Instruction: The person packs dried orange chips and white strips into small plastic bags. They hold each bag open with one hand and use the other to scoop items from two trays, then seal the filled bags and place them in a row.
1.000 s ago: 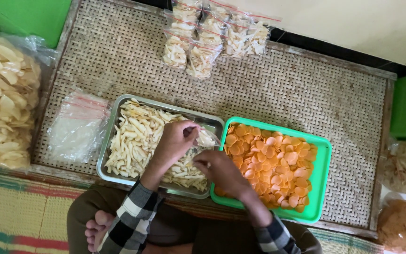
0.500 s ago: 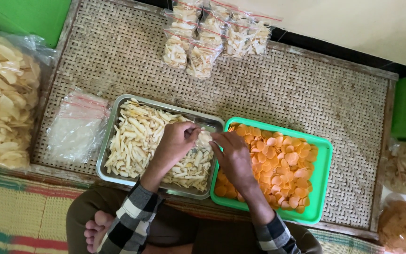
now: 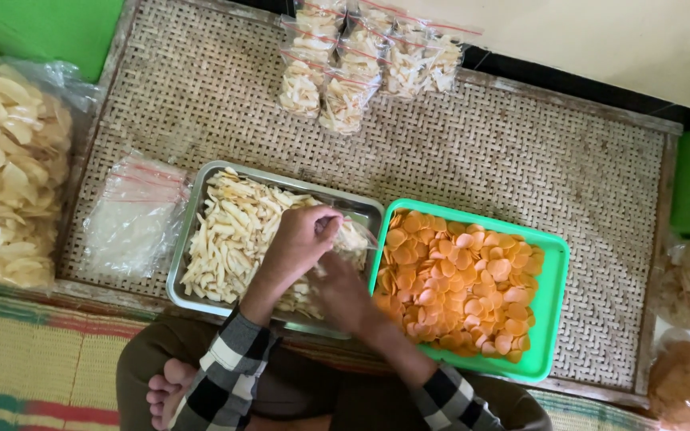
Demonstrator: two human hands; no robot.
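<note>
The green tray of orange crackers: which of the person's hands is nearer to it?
Right. The right hand lies just beside the green tray's near rim, over the metal tray. The left hand is farther off, above the pale sticks.

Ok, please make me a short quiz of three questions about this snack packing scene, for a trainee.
1. True or false: the round orange crackers lie in the green tray.
2. Over which container are both hands, the left hand and the right hand? A) metal tray B) green tray C) big bag
3. Fill in: the small filled bags lie at the far edge of the woven ___.

Key:
1. True
2. A, the metal tray of pale stick crackers
3. table
</note>
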